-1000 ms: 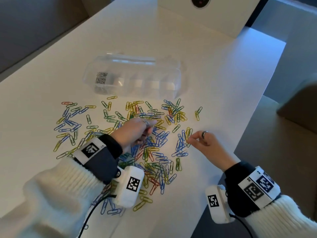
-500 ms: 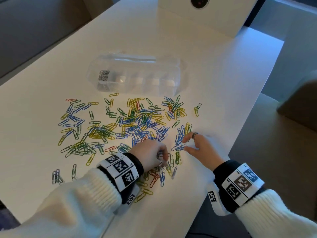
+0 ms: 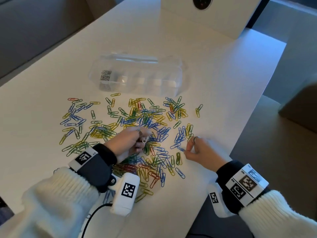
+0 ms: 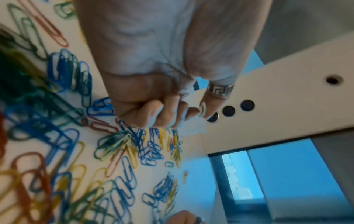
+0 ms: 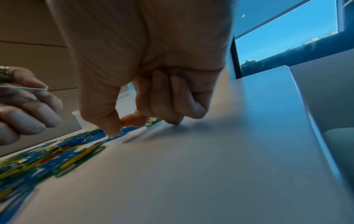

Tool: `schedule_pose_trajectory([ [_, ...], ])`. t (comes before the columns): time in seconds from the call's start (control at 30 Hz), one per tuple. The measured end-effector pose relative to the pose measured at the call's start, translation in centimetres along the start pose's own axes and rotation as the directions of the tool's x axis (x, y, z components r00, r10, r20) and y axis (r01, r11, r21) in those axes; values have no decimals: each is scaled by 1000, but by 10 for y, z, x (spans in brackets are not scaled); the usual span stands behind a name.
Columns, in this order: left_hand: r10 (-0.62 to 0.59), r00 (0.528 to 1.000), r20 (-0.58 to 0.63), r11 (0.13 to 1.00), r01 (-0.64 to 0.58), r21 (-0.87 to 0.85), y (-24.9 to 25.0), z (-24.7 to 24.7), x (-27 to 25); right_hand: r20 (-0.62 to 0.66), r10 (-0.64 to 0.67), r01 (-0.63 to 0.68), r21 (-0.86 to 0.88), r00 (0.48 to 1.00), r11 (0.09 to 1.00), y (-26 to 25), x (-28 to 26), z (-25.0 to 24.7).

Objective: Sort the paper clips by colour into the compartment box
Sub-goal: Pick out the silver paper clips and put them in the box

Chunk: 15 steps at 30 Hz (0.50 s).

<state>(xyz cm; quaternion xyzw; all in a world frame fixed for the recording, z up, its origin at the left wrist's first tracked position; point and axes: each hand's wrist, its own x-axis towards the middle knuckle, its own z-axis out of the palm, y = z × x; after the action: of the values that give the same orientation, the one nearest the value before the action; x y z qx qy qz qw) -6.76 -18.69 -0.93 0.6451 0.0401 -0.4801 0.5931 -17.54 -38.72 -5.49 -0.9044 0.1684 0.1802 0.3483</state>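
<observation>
A: L to R, what's on the table [image 3: 197,54]?

B: Far L edge of the clip spread [image 3: 123,127]: loose blue, green, yellow clips, one red clip [image 3: 72,99] at the top L corner. Spread runs across the middle of the tabletop, thickest in the centre.

A: Box?

B: Clear compartment box [image 3: 137,75] lies behind the spread, not touching it. Its leftmost compartment has a clump of silver clips [image 3: 106,77]; other compartments look see-through, can't tell more.

A: L hand?

B: Left hand [image 3: 127,143] sits over the centre of the pile, fingers curled in tight, fist-like. Wrist cam shows thumb w/ a patterned ring [image 4: 220,89] closed against the curled fingers. Something pale shows at the fingertips in the head view, but can't tell if it's a clip or a nail, so can't say what it holds.

A: R hand?

B: Right hand [image 3: 200,150] is at the R edge of the pile, low on the table. Thumb & index tips come together on a blue clip [image 3: 180,148], which lies on the surface; other fingers curled under. Silver ring on one finger.

A: Further R?

B: A lone yellow-green pair [image 3: 198,109], apart from the rest. White panel [image 3: 214,16] stands at the far end.
</observation>
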Motion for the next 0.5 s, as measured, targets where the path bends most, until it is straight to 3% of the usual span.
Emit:
schedule_pose_trajectory([
  [0.07, -25, 999, 47, 982, 34, -184, 2, -2, -1, 7, -18, 18, 26, 1000, 1000, -2, -2, 0],
  [0.17, -13, 992, 127, 959, 49, -279, 3, -2, -4, 29, -24, 23, 40, 999, 999, -4, -5, -2],
  [0.3, 13, 987, 163, 947, 40, -318, 2, -2, -7, -38, -27, 31, 105, 999, 994, -2, -5, -2],
  [0.5, 21, 997, 74, 959, 0, -283, -7, -8, -7, -205, -8, 26, 84, 979, 996, 6, 2, 2],
])
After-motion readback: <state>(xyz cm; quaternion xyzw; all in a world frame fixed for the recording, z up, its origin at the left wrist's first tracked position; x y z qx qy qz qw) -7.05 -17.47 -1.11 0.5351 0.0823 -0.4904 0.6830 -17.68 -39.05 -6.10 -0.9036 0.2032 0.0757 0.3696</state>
